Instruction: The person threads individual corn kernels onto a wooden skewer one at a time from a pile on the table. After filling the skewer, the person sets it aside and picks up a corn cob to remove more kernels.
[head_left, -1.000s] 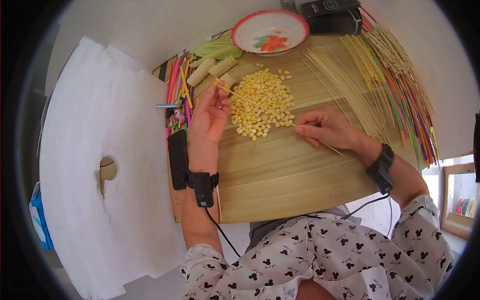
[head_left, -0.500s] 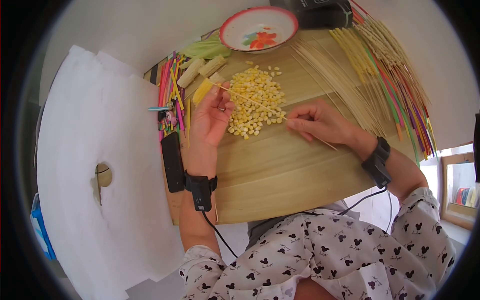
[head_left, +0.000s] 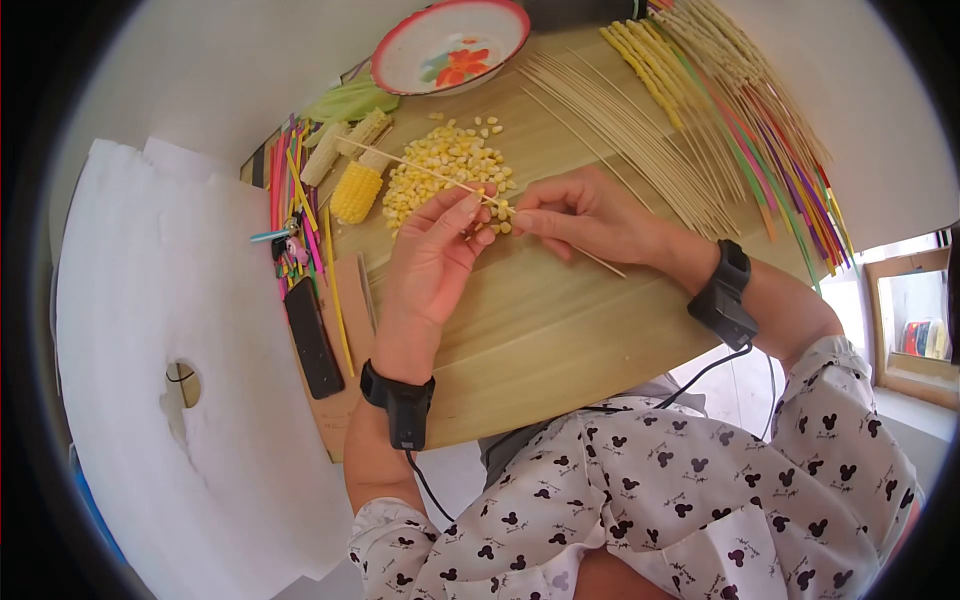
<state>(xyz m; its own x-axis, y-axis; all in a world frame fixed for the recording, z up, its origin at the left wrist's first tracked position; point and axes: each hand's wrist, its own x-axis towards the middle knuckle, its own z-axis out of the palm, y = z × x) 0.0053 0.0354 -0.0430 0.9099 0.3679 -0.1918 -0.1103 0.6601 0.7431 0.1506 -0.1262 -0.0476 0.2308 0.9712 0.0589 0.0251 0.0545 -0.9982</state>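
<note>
A thin wooden skewer (head_left: 415, 166) slants across both hands, its upper left end passing over the cobs. My right hand (head_left: 590, 215) pinches it between thumb and fingers, and the other end sticks out below that hand. My left hand (head_left: 440, 250) is closed at the fingertips around the skewer's middle, on a small yellow bit that looks like a corn kernel (head_left: 484, 195); the fingers partly hide it. Just beyond the hands lies a pile of loose corn kernels (head_left: 440, 160). Left of the pile rests a partly stripped corn cob (head_left: 357, 192).
Bare cobs (head_left: 325, 153) and green husk (head_left: 350, 100) lie at the back left, near a red-rimmed enamel bowl (head_left: 450, 20). Loose skewers (head_left: 620, 120) and filled skewers (head_left: 735, 50) spread at the right. A black phone (head_left: 313, 335) and colored sticks (head_left: 283, 190) line the left edge.
My left hand has moved from beside the cob down along the skewer toward my right hand, uncovering the yellow cob. The view has shifted, so table things appear farther left.
</note>
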